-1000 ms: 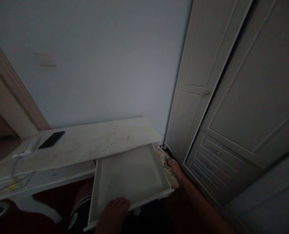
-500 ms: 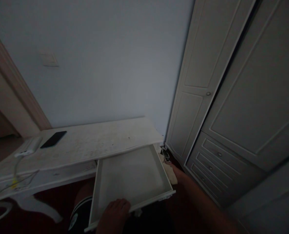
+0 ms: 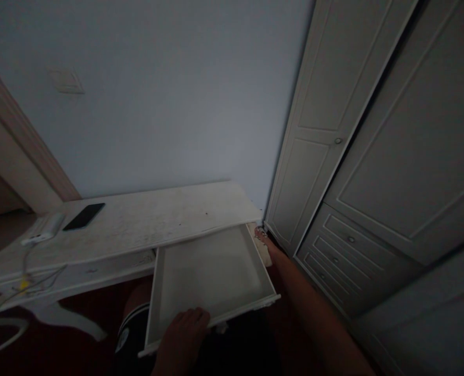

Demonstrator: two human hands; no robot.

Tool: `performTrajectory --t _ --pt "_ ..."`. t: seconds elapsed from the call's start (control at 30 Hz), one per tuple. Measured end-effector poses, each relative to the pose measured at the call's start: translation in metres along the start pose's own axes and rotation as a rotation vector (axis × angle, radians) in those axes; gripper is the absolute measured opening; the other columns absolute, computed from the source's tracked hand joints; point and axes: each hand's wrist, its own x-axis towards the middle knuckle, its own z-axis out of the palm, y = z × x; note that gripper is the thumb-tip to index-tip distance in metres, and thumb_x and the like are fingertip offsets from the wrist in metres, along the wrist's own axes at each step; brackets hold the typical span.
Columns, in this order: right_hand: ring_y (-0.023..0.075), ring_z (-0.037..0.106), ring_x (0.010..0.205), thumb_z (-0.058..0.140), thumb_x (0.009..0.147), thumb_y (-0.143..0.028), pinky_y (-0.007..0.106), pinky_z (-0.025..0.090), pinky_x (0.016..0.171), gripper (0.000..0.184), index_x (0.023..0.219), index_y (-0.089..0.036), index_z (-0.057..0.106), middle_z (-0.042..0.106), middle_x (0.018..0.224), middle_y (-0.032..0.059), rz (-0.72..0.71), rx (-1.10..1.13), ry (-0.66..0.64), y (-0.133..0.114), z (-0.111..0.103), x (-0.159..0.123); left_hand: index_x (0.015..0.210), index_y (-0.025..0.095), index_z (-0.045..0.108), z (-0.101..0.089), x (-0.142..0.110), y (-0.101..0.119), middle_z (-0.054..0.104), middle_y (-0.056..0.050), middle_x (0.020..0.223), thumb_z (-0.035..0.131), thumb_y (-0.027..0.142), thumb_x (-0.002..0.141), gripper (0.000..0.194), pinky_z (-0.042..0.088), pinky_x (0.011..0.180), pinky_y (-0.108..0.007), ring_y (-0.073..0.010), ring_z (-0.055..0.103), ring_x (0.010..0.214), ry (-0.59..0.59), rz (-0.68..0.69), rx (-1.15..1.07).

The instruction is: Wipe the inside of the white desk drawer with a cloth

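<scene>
The person's left hand [image 3: 188, 326] is at the front of a white rectangular drawer [image 3: 212, 277], its fingers together and clamped over the front rim, the thumb hidden from view; the drawer is pulled well out from beneath the top of a long, white-painted desk [image 3: 157, 222] with dark smudges across it, and its pale inner floor faces upward; the right hand [image 3: 263, 238] is stretched forward beside the drawer's far right corner, over a cream, soft-edged item [image 3: 265, 254] beside the desk's right end; the gloom there is too deep to tell whether its fingers are apart or closed on that item; at the desk's left end a dark, flat, rectangular phone [image 3: 84, 216] lies just beside a white oblong power strip [image 3: 46, 228], from which a pale, thin cable [image 3: 27, 261] drops over the front edge; a tall white panelled wardrobe [image 3: 308, 172] with round knobs stands to the right, near the desk, and a plain pale-blue wall [image 3: 177, 104] rises behind.
</scene>
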Motion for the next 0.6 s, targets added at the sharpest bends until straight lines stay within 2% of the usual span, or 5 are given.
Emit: performTrajectory --t 0.1,0.27,0.33,0.43,0.6 --pt "0.0288 0.076 0.083 0.064 0.091 -0.055 0.044 0.06 0.082 0.039 0.101 -0.018 0.07 0.077 0.086 0.0121 0.119 -0.007 0.004 0.016 -0.01 -0.01 0.121 0.026 0.066 -0.002 -0.001 0.002 0.069 -0.007 0.128 0.044 0.013 0.099 0.033 0.047 0.102 -0.047 -0.028 0.064 0.118 0.011 -0.001 -0.003" --pt "0.0304 0.076 0.084 0.069 0.089 -0.048 0.043 0.06 0.078 0.03 0.097 -0.019 0.07 0.076 0.083 0.0106 0.223 -0.036 -0.009 0.043 -0.032 -0.052 0.12 0.024 0.067 -0.011 0.0 0.008 0.071 -0.007 0.124 0.044 0.011 0.098 0.034 0.049 0.099 -0.047 -0.0287 0.065 0.114 -0.006 -0.007 0.026" --pt "0.0301 0.076 0.086 0.075 0.084 -0.046 0.043 0.06 0.08 0.029 0.097 -0.02 0.071 0.077 0.086 0.0107 0.178 -0.051 -0.016 0.044 -0.036 -0.066 0.118 0.024 0.067 -0.013 0.0 0.009 0.071 -0.006 0.123 0.043 0.011 0.099 0.034 0.049 0.099 -0.046 -0.028 0.066 0.113 -0.002 -0.009 0.023" --pt "0.0301 0.075 0.088 0.083 0.073 -0.05 0.045 0.059 0.084 0.043 0.101 -0.02 0.072 0.078 0.092 0.0108 0.001 -0.087 0.013 0.03 -0.034 -0.07 0.118 0.025 0.067 -0.014 0.0 0.008 0.071 -0.006 0.124 0.044 0.012 0.099 0.033 0.049 0.099 -0.046 -0.0278 0.065 0.114 -0.007 0.001 0.005" --pt "0.0276 0.074 0.094 0.083 0.071 -0.058 0.04 0.057 0.088 0.056 0.111 -0.02 0.071 0.079 0.099 0.01 -0.147 -0.095 0.121 -0.002 -0.015 -0.033 0.122 0.027 0.067 -0.004 0.001 0.004 0.07 -0.007 0.128 0.044 0.01 0.098 0.037 0.049 0.101 -0.047 -0.0274 0.064 0.118 -0.003 -0.009 0.015"
